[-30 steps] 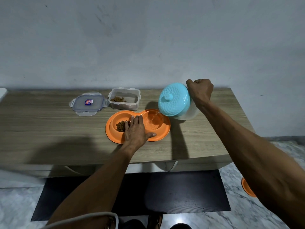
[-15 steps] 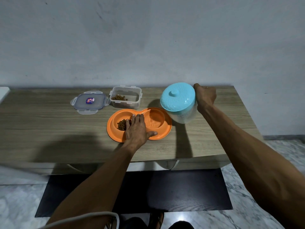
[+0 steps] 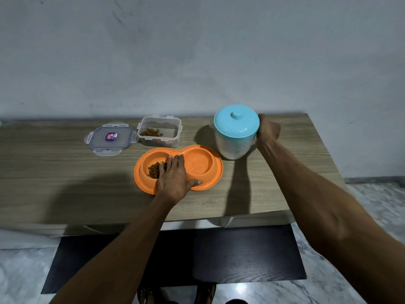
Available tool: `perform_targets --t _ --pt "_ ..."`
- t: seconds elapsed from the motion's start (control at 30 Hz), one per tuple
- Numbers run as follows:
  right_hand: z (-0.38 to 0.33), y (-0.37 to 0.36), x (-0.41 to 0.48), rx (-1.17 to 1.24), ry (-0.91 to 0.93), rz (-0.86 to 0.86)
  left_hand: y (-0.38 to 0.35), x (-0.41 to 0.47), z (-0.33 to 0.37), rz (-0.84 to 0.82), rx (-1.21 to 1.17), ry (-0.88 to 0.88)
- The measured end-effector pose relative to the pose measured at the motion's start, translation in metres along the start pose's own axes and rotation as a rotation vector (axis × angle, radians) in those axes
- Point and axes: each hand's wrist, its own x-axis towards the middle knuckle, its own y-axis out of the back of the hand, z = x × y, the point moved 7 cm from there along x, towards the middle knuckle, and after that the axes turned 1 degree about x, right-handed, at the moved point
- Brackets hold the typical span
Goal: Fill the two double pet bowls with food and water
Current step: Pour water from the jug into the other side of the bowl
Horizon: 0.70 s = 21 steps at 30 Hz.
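An orange double pet bowl (image 3: 210, 178) lies on the wooden table (image 3: 54, 172). Its left cup holds brown kibble (image 3: 154, 169); its right cup (image 3: 198, 164) looks wet. My left hand (image 3: 175, 179) rests flat on the bowl's middle, fingers apart, pressing it down. A clear water jug with a light blue lid (image 3: 236, 131) stands upright just right of the bowl. My right hand (image 3: 267, 130) is closed around the jug's handle on its right side.
A clear food container (image 3: 160, 133) with a little kibble stands behind the bowl, its lid (image 3: 109, 138) lying to its left. A dark mat (image 3: 241, 255) covers the marble floor below the table edge. My feet show at the bottom.
The jug was tilted over the bowl's right cup; my right hand has swung it back upright and lowered it to the table. My left hand stayed on the bowl.
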Motion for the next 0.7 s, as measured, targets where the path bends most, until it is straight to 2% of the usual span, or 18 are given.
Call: perform_targets --t 0.2,0.43,0.6,0.7 --pt "0.01 0.001 0.013 0.104 -0.024 0.0 0.0 0.001 0.001 -0.015 -0.013 0.004" --pt "0.02 0.015 0.011 0.116 0.024 0.021 0.0 -0.001 0.0 -0.01 -0.047 -0.004" --pt "0.043 0.042 -0.026 0.008 -0.039 0.184 0.016 -0.011 -0.012 0.116 -0.147 0.028" --pt "0.061 0.043 -0.062 -0.085 -0.063 0.228 0.029 -0.014 -0.039 0.231 -0.205 0.141"
